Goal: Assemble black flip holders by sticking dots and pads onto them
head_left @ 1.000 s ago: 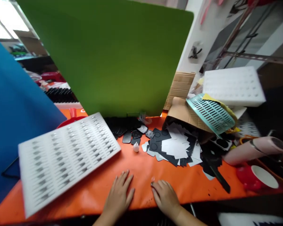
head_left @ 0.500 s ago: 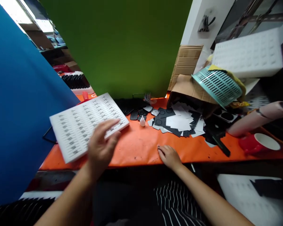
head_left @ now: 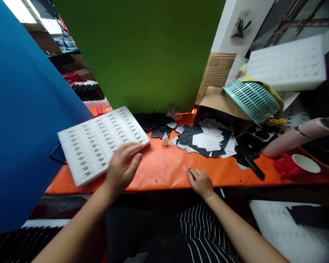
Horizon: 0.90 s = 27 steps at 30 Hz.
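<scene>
My left hand is over the near right corner of a white foam tray. Its thumb and fingers are apart, with nothing seen between them; whether it touches the tray I cannot tell. Rows of small metallic pieces stand in the tray's slots. On the orange-covered table, my right hand rests near the front edge with curled fingers. A tiny dark spot shows at its fingertips, too small to name. A small white dropper bottle stands upright between and beyond the hands.
Black and white cut sheets lie piled at the right, before a cardboard box and a tilted teal basket. Farther right are a red mug and a pinkish cylinder. A green panel borders the back.
My left hand has shifted slightly right and lower, away from the tray's middle. My right hand sits a little farther right on the table. The view has moved slightly.
</scene>
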Each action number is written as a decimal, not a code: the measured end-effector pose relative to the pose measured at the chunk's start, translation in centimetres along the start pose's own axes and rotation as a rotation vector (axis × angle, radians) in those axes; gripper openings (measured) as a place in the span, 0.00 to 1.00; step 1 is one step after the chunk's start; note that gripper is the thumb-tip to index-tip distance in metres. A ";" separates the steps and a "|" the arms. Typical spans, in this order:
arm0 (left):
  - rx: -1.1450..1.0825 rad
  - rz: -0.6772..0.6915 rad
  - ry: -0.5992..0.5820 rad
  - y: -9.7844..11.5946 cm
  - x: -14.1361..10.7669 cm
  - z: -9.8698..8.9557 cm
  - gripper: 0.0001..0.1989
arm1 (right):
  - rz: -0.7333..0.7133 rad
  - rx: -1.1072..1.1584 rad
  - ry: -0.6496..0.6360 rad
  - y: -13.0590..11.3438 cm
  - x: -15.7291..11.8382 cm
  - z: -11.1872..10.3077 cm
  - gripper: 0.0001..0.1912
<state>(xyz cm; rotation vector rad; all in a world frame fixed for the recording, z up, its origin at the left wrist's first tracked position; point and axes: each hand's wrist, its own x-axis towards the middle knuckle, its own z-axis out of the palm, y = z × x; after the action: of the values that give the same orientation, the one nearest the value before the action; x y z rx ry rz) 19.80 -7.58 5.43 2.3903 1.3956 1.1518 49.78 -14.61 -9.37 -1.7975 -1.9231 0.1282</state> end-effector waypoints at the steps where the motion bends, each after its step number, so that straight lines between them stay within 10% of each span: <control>1: -0.011 -0.007 -0.102 -0.9 -0.9 1.2 0.13 | -0.012 -0.060 -0.003 -0.2 0.0 0.1 0.15; 8: 0.220 -0.285 -0.254 -5.9 -7.6 8.0 0.13 | -0.027 -0.174 -0.010 -0.5 0.2 -0.2 0.13; 27: 0.393 -0.195 -0.238 -6.5 -8.0 8.2 0.12 | 0.022 -0.133 -0.017 -1.3 0.5 -0.5 0.12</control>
<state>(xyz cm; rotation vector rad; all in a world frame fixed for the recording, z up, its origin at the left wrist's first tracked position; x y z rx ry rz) 18.69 -8.32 -7.71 2.4559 1.8542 0.5652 48.77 -14.42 -8.23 -1.9091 -1.9656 0.0242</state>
